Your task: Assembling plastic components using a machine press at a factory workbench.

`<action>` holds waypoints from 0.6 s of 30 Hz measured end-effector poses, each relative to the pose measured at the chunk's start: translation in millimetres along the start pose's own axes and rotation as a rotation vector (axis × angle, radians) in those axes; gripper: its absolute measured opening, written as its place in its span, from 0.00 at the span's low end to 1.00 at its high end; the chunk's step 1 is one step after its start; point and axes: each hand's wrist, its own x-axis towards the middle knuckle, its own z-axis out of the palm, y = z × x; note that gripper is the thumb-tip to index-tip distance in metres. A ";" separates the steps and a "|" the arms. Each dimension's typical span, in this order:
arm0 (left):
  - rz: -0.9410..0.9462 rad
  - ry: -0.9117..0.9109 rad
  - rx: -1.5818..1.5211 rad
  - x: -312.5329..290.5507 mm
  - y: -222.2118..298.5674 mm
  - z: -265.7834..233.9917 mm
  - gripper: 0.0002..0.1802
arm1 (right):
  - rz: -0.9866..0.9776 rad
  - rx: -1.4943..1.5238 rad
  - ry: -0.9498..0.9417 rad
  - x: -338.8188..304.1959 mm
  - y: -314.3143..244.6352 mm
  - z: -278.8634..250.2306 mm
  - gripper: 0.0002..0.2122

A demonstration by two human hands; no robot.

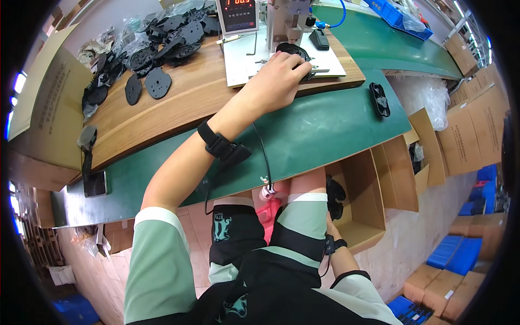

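My left hand (279,81) reaches across the bench to the white base plate (238,67) of a small press machine (287,24). Its fingers are curled onto a black round plastic part (292,50) lying under the press head, and the hand covers some of that part. Low on the right, my right hand (332,228) hangs beside my thigh at an open cardboard box (365,214). Its fingers are mostly hidden, so their grip does not show. Black pieces (336,197) lie inside that box, close to this hand.
Black flat discs (189,32) are heaped on the wooden board (189,97), beside a tall carton (46,92). A black oblong part (380,100) rests on the green bench top (330,116). A phone (96,184) lies at the left; blue bin (401,19) stands far right.
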 end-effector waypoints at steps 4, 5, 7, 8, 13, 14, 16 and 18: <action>-0.157 0.000 -0.176 3.1 3.8 -10.1 0.23 | 0.002 -0.007 -0.010 -6.1 -5.7 1.2 0.23; -0.161 -0.002 -0.169 2.9 3.4 -7.9 0.23 | 0.004 -0.013 -0.021 -7.8 -7.6 5.3 0.23; -0.096 0.013 0.022 9.2 8.0 0.8 0.21 | 0.004 -0.018 -0.029 -10.8 -11.2 9.0 0.23; -0.113 -0.030 0.044 11.7 10.4 3.0 0.20 | 0.005 -0.016 -0.029 -13.2 -11.2 9.8 0.23; -0.094 -0.018 0.006 4.5 6.9 0.6 0.19 | 0.005 -0.016 -0.033 -11.9 -9.2 7.2 0.24; -0.081 0.010 -0.024 2.2 4.5 0.7 0.18 | 0.000 -0.014 -0.032 -9.6 -9.2 5.9 0.24; -0.071 0.011 -0.016 -1.1 4.1 -2.6 0.18 | -0.002 -0.037 -0.051 -11.0 -9.6 7.6 0.24; -0.065 0.010 -0.006 -4.0 3.9 -4.3 0.19 | -0.008 -0.038 -0.057 -11.0 -9.2 11.3 0.24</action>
